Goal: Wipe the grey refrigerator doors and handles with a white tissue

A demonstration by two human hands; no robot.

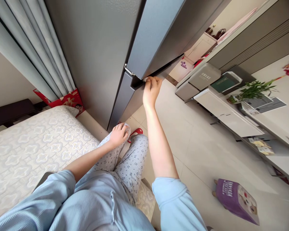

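Observation:
My right hand (151, 93) reaches up to the bottom edge of a grey refrigerator's upper door (155, 32), its fingers curled at the gap above the lower door (122, 99). The fingertips are partly hidden behind that edge. A metal hinge (129, 70) shows at the left of the gap. My left hand (118, 135) lies with fingers stretched out on my knee, over the patterned pyjama trousers (133, 157), and holds nothing.
To the left is a seat with a quilted cream cover (43, 150), near a red box (68, 101) and grey curtains (36, 41). A purple block with a dog picture (236, 199) stands on the tiled floor. A white cabinet (228, 112) with a green plant (252, 90) lines the right.

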